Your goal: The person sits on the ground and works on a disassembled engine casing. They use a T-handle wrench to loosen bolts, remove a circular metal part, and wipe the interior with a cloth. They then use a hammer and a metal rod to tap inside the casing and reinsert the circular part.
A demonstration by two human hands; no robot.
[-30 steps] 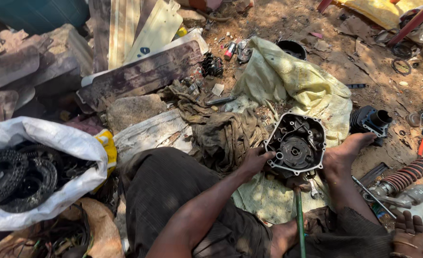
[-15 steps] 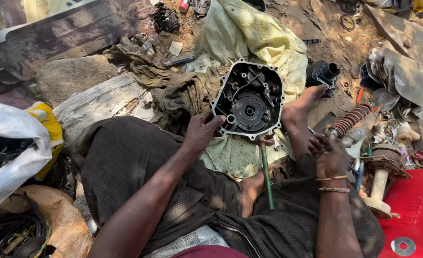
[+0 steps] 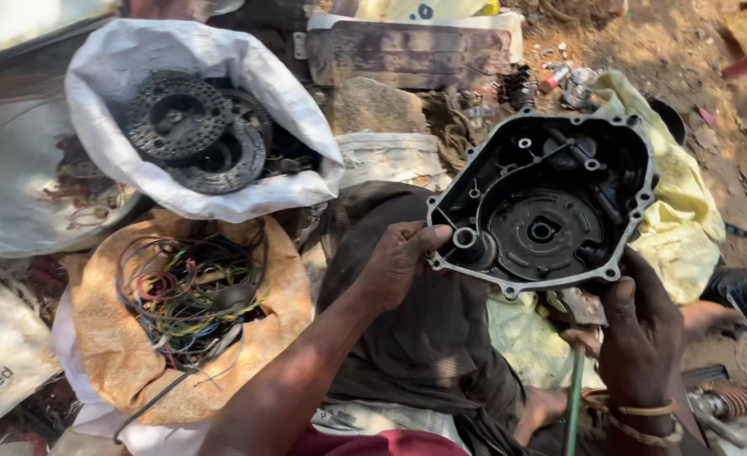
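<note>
1. While you sit on the dirt ground (image 3: 728, 51), your left hand (image 3: 399, 262) grips the lower left edge of a black engine cover (image 3: 546, 203), thumb laid along the rim and fingers curled behind it, pinching the flange.
2. Your right hand (image 3: 639, 325) holds the cover's lower right corner from underneath; its fingers wrap behind the casing and are mostly hidden, so you cannot tell exactly how they lie, though the thumb presses the rim. Bangles (image 3: 631, 414) ring that wrist.
3. You hold the engine cover lifted clear of the ground, above your lap, open side facing you, showing its round inner recess and a small tubular boss near your left thumb.
4. Just behind the cover lies a crumpled yellow cloth (image 3: 686, 211), spread over the ground and partly under the casing.
5. Well to your left, a white sack (image 3: 205, 59) lies open with black clutch plates (image 3: 179, 118) stacked inside.
6. Just below that sack, a brown bag (image 3: 103, 346) holds a tangle of coloured wires (image 3: 188, 287).
7. Beyond your knees a weathered wooden block (image 3: 407, 51) lies across the ground, with a stone (image 3: 373, 105) just in front of it.
8. Near your right wrist a coil spring shock absorber (image 3: 741, 405) lies at the frame's lower right, and a green rod (image 3: 574, 397) stands beside your forearm.
</note>
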